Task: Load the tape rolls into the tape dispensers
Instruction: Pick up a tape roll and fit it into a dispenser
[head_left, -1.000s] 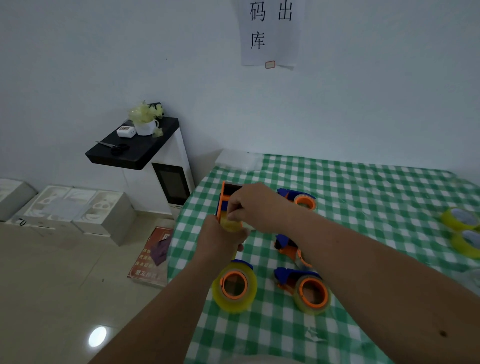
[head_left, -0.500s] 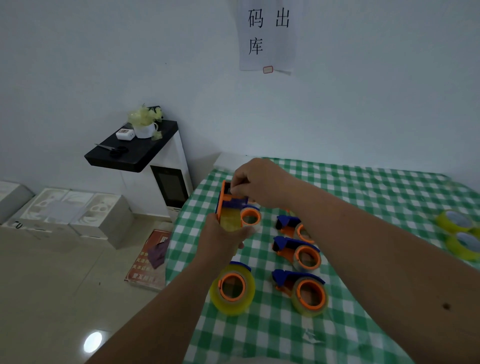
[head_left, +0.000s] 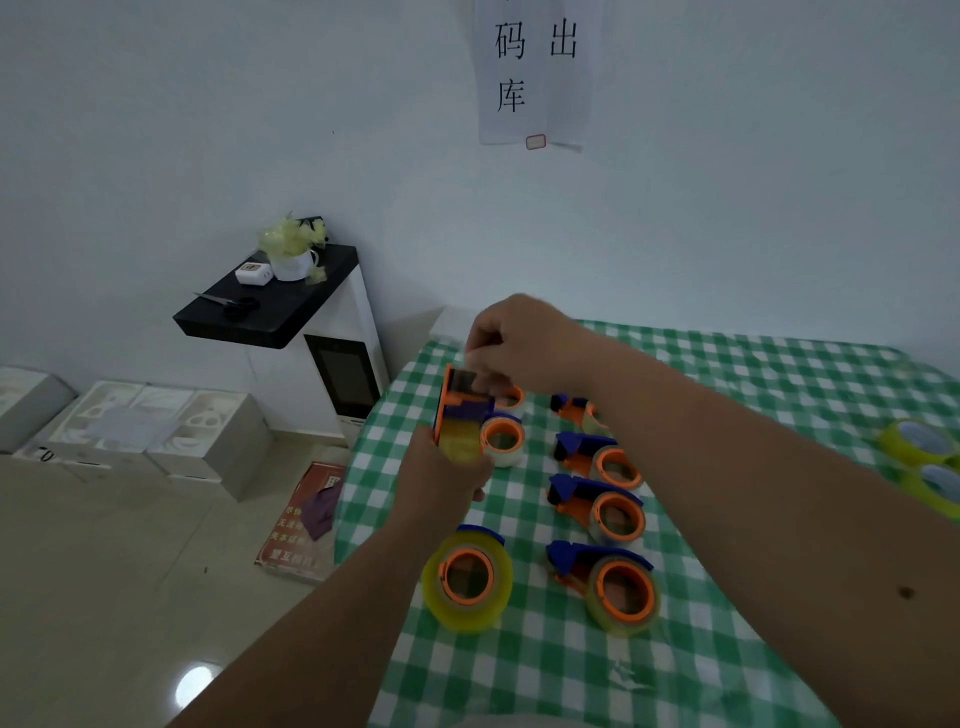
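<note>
Tape rolls already seated in blue-and-orange dispensers lie on the green checked tabletop (head_left: 727, 675): nearest, a yellow roll (head_left: 467, 582) at the left edge and a loaded dispenser (head_left: 608, 584) to its right, then two more loaded ones (head_left: 597, 504) (head_left: 592, 454) in a column beyond.

Above that row, the left hand (head_left: 441, 483) grips the dispenser being worked on (head_left: 460, 415), fingers curled round its yellow roll and holding it upright off the tabletop. Just past it, the right hand (head_left: 519, 348) is closed in a pinch at the dispenser's top end; it seems to be drawing the tape's loose end toward the cutter, though the strip itself is too faint to make out. Another loaded dispenser (head_left: 501, 441) sits right behind the held one.

Two spare rolls (head_left: 919, 447) wait well apart at the right edge. Farther off, scissors (head_left: 234, 306) and a mug (head_left: 293, 262) rest on a black shelf (head_left: 311, 306) by the wall.

The risk I see from here is the tape end: pulled crooked, it could fold and stick to itself or miss the slot. The dispenser is held over the tabletop's edge, so a slipped grip could send it to the floor.
</note>
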